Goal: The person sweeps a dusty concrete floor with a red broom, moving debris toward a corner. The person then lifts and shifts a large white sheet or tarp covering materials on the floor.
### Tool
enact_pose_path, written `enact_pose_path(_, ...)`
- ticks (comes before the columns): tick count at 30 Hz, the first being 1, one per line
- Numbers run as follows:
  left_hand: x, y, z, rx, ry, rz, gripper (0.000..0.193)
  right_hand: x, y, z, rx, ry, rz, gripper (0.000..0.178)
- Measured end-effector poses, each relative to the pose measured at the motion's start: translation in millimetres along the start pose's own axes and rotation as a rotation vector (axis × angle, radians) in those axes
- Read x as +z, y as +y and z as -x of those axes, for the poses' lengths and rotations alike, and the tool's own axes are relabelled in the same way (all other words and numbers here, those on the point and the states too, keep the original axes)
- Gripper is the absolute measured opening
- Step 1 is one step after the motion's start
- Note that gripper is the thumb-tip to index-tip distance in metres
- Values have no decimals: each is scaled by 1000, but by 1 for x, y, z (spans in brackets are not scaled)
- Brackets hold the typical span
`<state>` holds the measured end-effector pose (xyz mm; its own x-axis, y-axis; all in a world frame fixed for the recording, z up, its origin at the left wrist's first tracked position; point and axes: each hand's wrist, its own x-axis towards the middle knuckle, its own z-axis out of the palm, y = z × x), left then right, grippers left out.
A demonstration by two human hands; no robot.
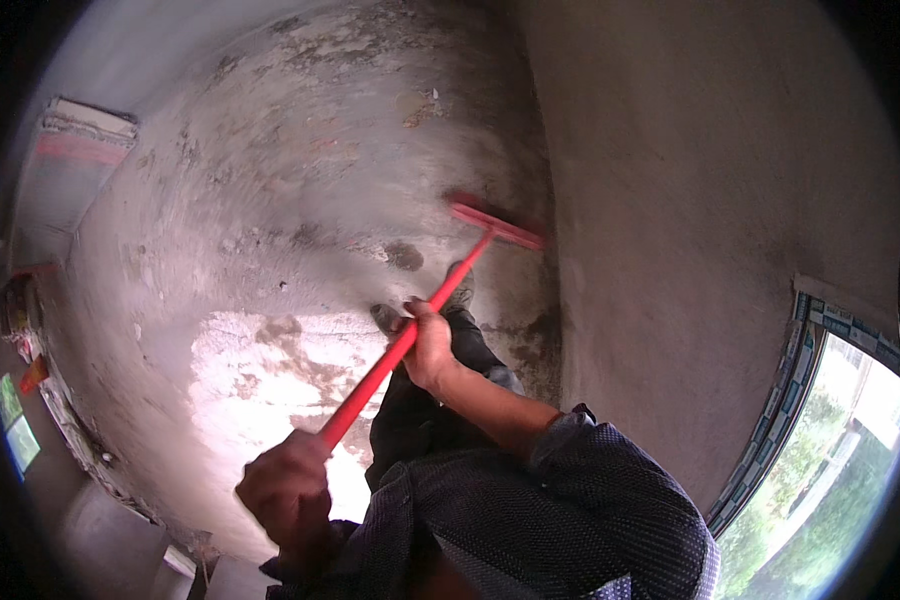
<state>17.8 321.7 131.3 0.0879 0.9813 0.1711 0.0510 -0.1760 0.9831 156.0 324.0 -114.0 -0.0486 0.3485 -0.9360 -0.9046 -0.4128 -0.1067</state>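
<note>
A red push broom [375,380] slants across the middle of the view, from the lower left up to the right. Its straight crosswise head is on the concrete floor [300,180], close to the foot of the right wall. Dark bristles seem to show along the head, but they are blurred. My left hand [288,485] is closed around the top end of the handle, near my body. Farther down the handle, my right hand [430,345] wraps around it, with the forearm coming in from the right. The broom head is touched by neither hand.
Bare plastered wall [660,230] rises along the right. A window opening [820,450] with a taped frame sits low at right. My shoes and dark trousers [420,430] stand beneath the handle. Bright light falls on the floor at left; debris [70,410] lines the far left edge.
</note>
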Motion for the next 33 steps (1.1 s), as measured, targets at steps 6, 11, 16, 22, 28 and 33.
enact_pose_path(6, -64, -59, 56, 33, 140, 65, 7, -22, 88, -69, -83, 208, 423, 10)
enact_pose_path(11, -127, -54, 88, -7, 220, -257, 13, 83, 202, -92, 213, -35, 470, 13)
enact_pose_path(16, -126, -32, 88, -68, 158, -430, 16, 116, 252, -95, 348, -332, 511, 11)
enact_pose_path(22, -163, 27, 89, 80, 45, -391, 17, 126, 269, -26, 365, -386, 432, 16)
enact_pose_path(28, -195, 30, 98, -55, 23, -106, 24, 62, 202, 16, 206, -28, 300, 12)
enact_pose_path(33, -184, -31, 114, -203, -83, 271, 15, -25, 155, -1, 68, 162, 159, 14)
